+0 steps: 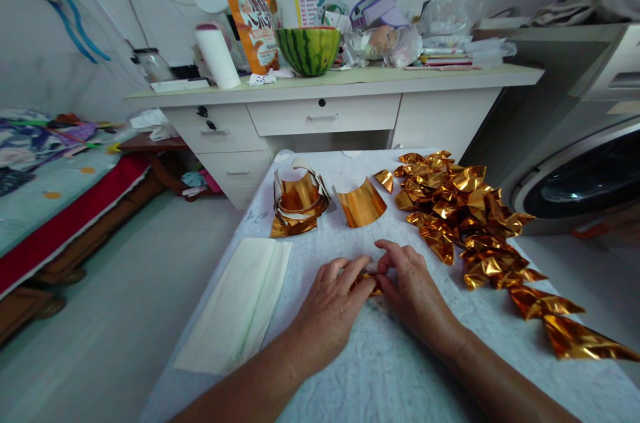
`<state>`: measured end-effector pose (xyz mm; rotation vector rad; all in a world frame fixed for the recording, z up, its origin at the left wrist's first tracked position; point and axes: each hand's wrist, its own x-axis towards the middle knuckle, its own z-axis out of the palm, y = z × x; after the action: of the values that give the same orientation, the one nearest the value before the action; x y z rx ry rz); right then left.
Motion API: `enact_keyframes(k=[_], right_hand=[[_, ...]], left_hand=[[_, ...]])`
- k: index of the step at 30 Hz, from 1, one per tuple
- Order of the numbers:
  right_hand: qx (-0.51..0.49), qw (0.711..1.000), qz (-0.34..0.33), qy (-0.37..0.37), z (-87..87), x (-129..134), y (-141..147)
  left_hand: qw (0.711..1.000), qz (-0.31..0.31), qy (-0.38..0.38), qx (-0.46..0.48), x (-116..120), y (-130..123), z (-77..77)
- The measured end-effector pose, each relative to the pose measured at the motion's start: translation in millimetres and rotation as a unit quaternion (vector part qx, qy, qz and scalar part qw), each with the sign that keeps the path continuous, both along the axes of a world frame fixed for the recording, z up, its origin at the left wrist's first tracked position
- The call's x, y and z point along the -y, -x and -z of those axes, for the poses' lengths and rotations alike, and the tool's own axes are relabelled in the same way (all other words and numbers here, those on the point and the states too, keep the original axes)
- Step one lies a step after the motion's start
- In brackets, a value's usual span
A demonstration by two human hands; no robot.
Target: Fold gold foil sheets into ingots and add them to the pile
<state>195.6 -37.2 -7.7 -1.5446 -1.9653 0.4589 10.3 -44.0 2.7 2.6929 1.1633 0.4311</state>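
Observation:
My left hand (334, 296) and my right hand (411, 286) meet at the middle of the cloth-covered table (400, 370). Between their fingertips is a small piece of gold foil paper (373, 284), mostly covered by the fingers. Both hands have their fingers closed on it, low at the tabletop. Just beyond them lies a curved sheet of gold foil paper (363, 203). Left of that sheet sits a loose coil of gold foil strips (299, 200). A large pile of folded gold foil pieces (450, 203) spreads along the right side.
A flat pale paper packet (235, 306) lies at the table's left. Behind stands a white desk (325, 113) bearing a watermelon half (309, 50), an orange snack bag (253, 23) and a paper roll (219, 56). A washing machine (575, 110) is at right, a bed (55, 196) at left.

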Motion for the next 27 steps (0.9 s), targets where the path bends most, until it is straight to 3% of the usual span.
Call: enact_keyframes(k=[15, 27], right_hand=[[0.084, 0.994, 0.041, 0.056, -14.1, 4.9, -8.4], [0.059, 0.994, 0.053, 0.078, -11.3, 4.1, -6.4]], left_hand=[[0.999, 0.023, 0.028, 0.004, -0.4, -2.1, -1.0], [0.999, 0.028, 0.017, -0.003, 0.2, -2.7, -0.4]])
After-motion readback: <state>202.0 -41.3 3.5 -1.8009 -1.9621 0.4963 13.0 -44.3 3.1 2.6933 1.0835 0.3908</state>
